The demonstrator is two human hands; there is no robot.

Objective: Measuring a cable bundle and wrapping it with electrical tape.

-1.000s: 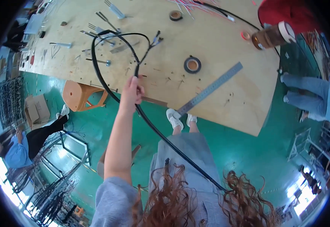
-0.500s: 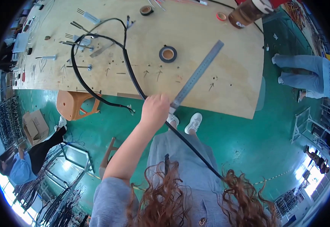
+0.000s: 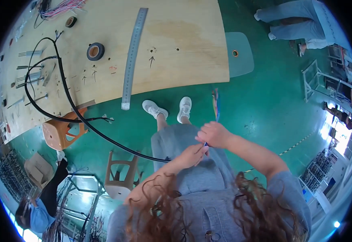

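Note:
My left hand (image 3: pixel 190 155) is shut on the end of a long black cable (image 3: pixel 77 115), close to my lap. From there the cable runs left over the green floor and up onto the plywood table (image 3: pixel 184 40), where it loops; a short branch with bare wire ends (image 3: pixel 107 119) hangs off the table edge. My right hand (image 3: pixel 214 134) sits just above the left and pinches a thin strip of coloured wires (image 3: pixel 216 104) that stands up from it. The two hands nearly touch.
A long steel ruler (image 3: pixel 133 52) and a black tape roll (image 3: pixel 95 51) lie on the table, with metal tools at its left end. An orange stool (image 3: pixel 61 133) and a wooden stool (image 3: pixel 121 173) stand to my left. Another person's legs (image 3: pixel 301 20) are far right; one person crouches lower left (image 3: pixel 38 205).
My left hand has drawn the black cable off the table edge down to my lap. My right hand has come into view holding the coloured wires. The view has swung right.

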